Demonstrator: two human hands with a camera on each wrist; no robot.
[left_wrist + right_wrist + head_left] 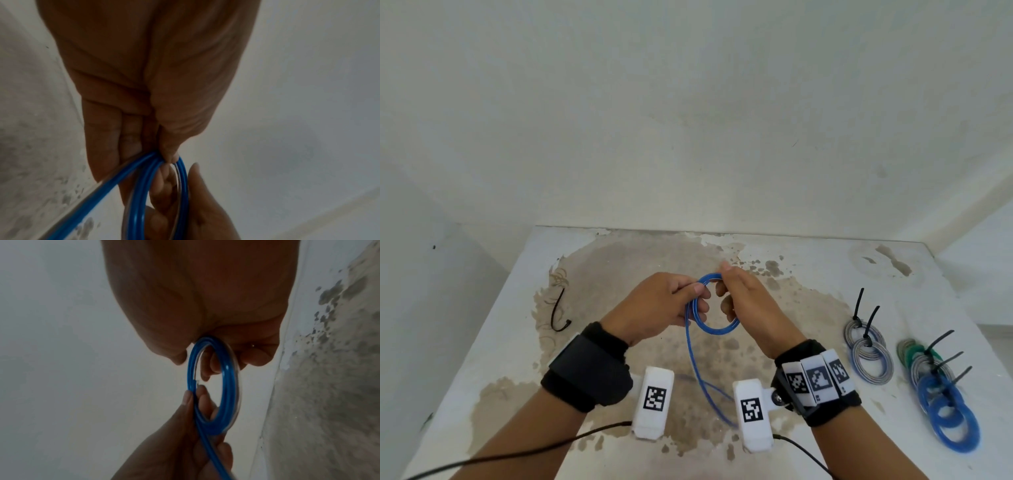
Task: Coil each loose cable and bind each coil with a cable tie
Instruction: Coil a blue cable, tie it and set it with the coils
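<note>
A blue cable (714,329) is partly wound into a small ring held above the table (808,267). My left hand (664,305) pinches the ring's left side between thumb and fingers; the left wrist view shows the thumb (170,155) pressing on the blue strands (141,186). My right hand (743,298) grips the ring's top and right side, fingers curled round it. In the right wrist view the blue ring (224,386) hangs below the palm. The cable's loose tail (698,373) drops toward me between the wrists. A black cable tie (558,315) lies at the left.
Bound coils lie at the right: two grey ones (869,349) with black ties, and a row of green, grey and blue coils (945,407) nearer the edge. The table is stained brown in the middle. White walls stand behind and left.
</note>
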